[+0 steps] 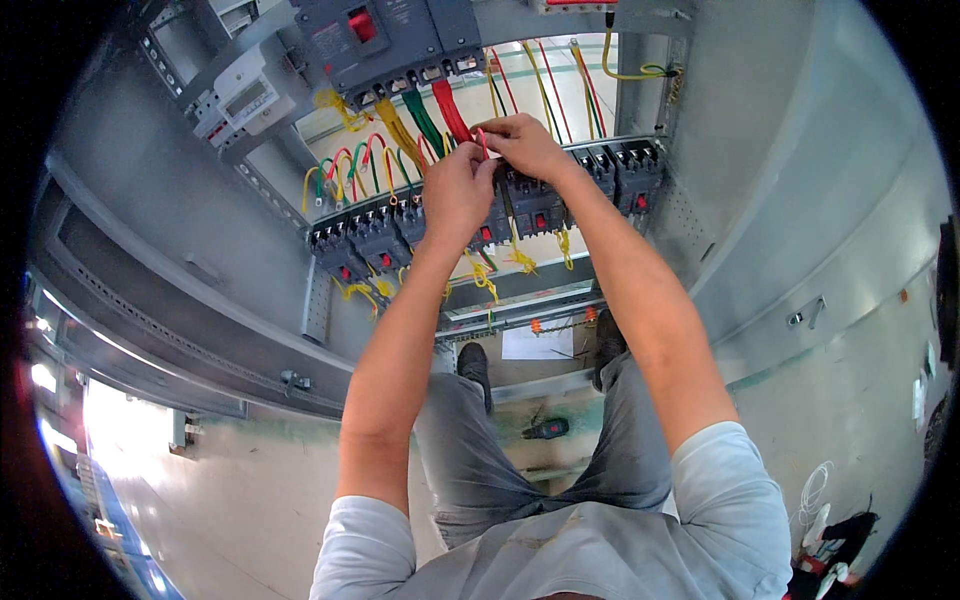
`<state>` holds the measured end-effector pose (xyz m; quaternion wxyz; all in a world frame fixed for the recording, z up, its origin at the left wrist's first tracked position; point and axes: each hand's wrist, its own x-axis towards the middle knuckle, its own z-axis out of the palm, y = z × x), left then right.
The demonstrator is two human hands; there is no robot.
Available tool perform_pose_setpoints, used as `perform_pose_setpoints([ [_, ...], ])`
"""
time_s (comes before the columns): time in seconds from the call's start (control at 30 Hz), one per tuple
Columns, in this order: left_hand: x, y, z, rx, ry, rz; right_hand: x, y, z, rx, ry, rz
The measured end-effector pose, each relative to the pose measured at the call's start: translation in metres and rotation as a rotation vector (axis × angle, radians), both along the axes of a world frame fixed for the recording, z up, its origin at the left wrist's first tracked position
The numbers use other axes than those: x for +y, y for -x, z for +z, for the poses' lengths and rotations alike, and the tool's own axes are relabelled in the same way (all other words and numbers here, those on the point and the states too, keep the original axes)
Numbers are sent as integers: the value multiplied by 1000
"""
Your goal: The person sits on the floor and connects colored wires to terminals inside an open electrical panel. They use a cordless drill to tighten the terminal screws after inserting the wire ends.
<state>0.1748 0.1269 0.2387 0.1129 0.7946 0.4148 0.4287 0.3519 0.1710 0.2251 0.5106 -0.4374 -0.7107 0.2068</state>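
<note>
Your left hand [458, 195] and right hand [527, 148] meet, fingers pinched on a red wire [483, 142] over the row of dark switches [538, 204], probably because such a thin, springy strand needs steadying from both sides.

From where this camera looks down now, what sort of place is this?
Most likely a workshop where electrical cabinets are wired. It shows in the open grey metal cabinet, the row of dark breakers inside it, and the thin red wire between the left hand and right hand.
</note>
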Motion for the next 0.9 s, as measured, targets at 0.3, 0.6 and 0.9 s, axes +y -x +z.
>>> perform_pose_setpoints([
  [0.3, -2, -6, -6, -252, 117, -39, -9, -18, 19, 150, 231, 309],
  [0.6, -8, 16, 8, -230, 406, -220, -16, -22, 30, 122, 303, 320],
  [0.9, -8, 5, -17, 33, -80, 16, 0, -8, 15, 190, 206, 238],
])
